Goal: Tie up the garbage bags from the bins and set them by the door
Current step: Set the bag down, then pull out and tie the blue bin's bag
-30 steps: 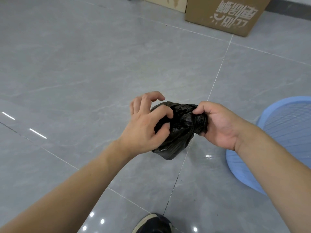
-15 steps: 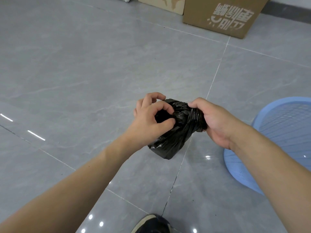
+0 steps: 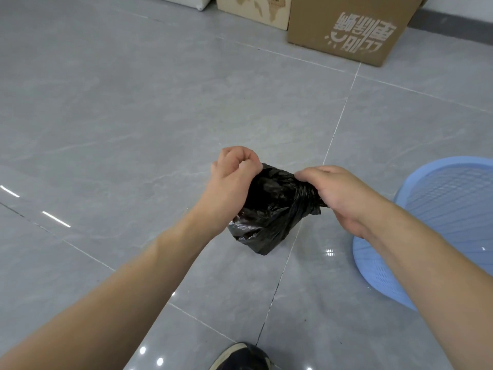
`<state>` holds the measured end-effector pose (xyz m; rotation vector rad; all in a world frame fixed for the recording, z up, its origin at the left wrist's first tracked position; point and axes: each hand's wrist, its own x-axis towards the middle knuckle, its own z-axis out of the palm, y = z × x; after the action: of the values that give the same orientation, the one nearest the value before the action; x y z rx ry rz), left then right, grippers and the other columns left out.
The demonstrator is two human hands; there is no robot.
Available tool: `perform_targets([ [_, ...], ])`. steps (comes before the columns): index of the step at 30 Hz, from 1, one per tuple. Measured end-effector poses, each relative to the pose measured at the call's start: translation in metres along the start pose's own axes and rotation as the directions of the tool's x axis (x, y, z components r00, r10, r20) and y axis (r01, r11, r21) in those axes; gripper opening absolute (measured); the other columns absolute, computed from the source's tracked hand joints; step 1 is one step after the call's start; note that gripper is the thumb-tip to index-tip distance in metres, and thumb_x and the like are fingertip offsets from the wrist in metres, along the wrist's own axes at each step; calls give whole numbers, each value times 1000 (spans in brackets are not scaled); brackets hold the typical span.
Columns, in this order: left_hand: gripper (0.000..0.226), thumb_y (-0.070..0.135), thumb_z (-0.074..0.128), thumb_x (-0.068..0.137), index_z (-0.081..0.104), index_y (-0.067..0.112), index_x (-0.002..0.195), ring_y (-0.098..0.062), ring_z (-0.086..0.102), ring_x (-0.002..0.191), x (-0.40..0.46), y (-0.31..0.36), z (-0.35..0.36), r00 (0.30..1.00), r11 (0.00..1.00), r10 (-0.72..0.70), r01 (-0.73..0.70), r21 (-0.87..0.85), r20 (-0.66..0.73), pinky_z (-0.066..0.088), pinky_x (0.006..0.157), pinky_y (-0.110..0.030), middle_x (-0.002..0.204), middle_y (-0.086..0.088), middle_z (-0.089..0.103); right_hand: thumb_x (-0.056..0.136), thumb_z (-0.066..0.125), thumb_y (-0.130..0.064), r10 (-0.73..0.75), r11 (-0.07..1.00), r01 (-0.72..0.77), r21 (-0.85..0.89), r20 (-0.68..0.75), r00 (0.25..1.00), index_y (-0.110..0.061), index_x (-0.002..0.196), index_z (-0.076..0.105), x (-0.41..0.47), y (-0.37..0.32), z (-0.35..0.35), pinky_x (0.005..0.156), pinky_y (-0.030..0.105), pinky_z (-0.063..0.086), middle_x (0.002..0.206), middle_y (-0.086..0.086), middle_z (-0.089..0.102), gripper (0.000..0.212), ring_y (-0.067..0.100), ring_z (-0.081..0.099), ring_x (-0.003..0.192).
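Head view: shoe point(image 3: 241, 356) at the bottom edge; above the tiled floor point(image 3: 106, 129), left hand point(image 3: 230, 182) and right hand point(image 3: 333, 194) grip a black bag point(image 3: 269, 214) by its gathered top; blue bin point(image 3: 440, 222) at right; boxes point(image 3: 346, 28) beyond.

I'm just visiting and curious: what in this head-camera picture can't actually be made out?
- Head view: the knot in the small black plastic garbage bag is hidden by the left hand and right hand.
- What the bag holds: the opaque plastic hides it.
- The round light-blue mesh plastic bin is cut off by the right edge.
- The dark shoe is cropped at the bottom.
- No door in view.
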<state>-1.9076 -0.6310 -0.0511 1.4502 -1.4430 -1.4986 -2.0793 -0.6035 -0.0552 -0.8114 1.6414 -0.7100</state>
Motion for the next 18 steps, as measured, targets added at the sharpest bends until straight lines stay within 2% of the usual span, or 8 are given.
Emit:
perform_targets([
  [2, 10, 43, 56, 76, 54, 37, 84, -4, 34, 117, -7, -4, -1, 985, 949, 175, -168, 267, -2, 26, 102, -29, 111, 23, 44, 85, 57, -20, 83, 993, -84, 86, 16, 996, -14, 67, 62, 0, -3, -2, 49, 23, 37, 54, 0, 55, 19, 13, 47, 47],
  [4, 24, 51, 61, 73, 54, 38, 92, -8, 29, 119, -11, -10, -2, 940, 796, 331, -327, 509, 85, 18, 103, -25, 121, 19, 37, 84, 57, -18, 154, 968, -160, 196, 46, 987, -16, 69, 62, 0, -5, -4, 50, 23, 38, 53, -3, 56, 16, 9, 49, 46],
  [7, 14, 41, 62, 81, 65, 34, 93, -18, 31, 116, -12, -13, 0, 895, 591, 434, -373, 715, 109, 17, 103, -33, 124, 10, 37, 85, 57, -20, 165, 972, -166, 166, 24, 986, -17, 71, 61, 1, -4, -5, 54, 25, 36, 57, -2, 56, 14, 12, 47, 51],
  [9, 11, 30, 58, 86, 68, 30, 91, -18, 35, 104, -11, -10, 1, 889, 593, 456, -337, 731, 40, 23, 95, -31, 113, 9, 43, 86, 54, -22, 117, 987, -114, 109, -15, 993, -17, 68, 59, 0, -2, -5, 53, 26, 33, 54, -3, 53, 20, 12, 44, 48],
  [11, 14, 25, 54, 88, 67, 27, 83, -13, 45, 88, -8, -3, 3, 946, 777, 320, -237, 583, -43, 34, 82, -29, 94, 11, 54, 85, 45, -18, 37, 994, -37, 107, -1, 999, -16, 67, 59, -1, 0, -6, 51, 25, 32, 52, -3, 51, 23, 12, 41, 47],
  [13, 19, 19, 49, 87, 63, 18, 75, -13, 56, 67, -3, 9, 3, 997, 984, -23, 35, 177, -74, 42, 67, -30, 71, 7, 62, 80, 38, -9, -33, 992, 33, 119, -2, 999, -14, 74, 64, -2, 2, -7, 46, 21, 34, 57, -2, 54, 27, 11, 43, 49],
  [15, 20, 16, 44, 88, 61, 8, 80, -21, 62, 60, 2, 19, -1, 958, 943, -287, 284, -174, 6, 47, 64, -35, 68, -5, 66, 80, 38, -4, -71, 991, 78, 105, -62, 996, -16, 81, 64, -2, 2, -6, 43, 16, 35, 66, 1, 54, 28, 13, 44, 55],
  [18, 26, 18, 38, 90, 60, 5, 87, -24, 66, 61, 10, 24, -14, 891, 797, -397, 453, -399, 220, 55, 64, -32, 76, -12, 71, 83, 44, -3, -143, 988, 149, 35, -138, 980, -20, 79, 59, 3, 1, -5, 58, 23, 39, 75, 1, 55, 24, 15, 49, 67],
])
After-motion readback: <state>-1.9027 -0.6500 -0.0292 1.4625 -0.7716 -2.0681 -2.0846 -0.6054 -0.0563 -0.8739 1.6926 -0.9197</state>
